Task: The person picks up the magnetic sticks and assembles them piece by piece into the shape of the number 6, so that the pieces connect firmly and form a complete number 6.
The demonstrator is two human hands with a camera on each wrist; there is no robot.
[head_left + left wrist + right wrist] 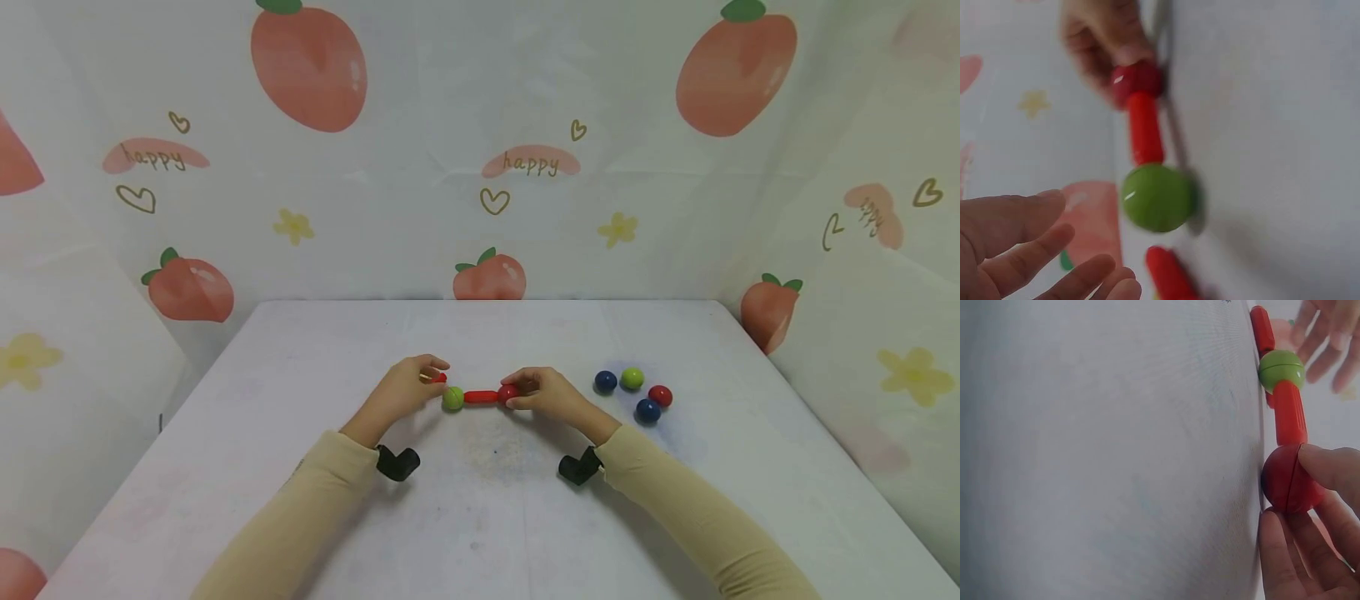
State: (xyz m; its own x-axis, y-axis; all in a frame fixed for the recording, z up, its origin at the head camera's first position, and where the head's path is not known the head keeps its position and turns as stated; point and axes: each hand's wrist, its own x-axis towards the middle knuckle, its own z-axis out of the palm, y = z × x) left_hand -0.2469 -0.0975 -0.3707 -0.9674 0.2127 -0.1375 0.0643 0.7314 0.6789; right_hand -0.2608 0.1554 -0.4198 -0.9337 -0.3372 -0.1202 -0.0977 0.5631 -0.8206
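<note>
A red ball (507, 394), a short red rod (481, 397) and a green ball (453, 398) form one straight line, each touching the one beside it. My right hand (551, 396) pinches the red ball between thumb and fingers. To the left of the green ball is my left hand (401, 387), its fingers extended and apart from the ball in the left wrist view. Another red rod (1169, 275) lies near those fingers, beyond the green ball.
Right of my right hand lie two blue balls (605, 382), a second green ball (632, 378) and a second red ball (661, 396). Each wrist wears a black camera mount (397, 462). Behind the white table (480, 517) hangs a peach-printed cloth (420, 233).
</note>
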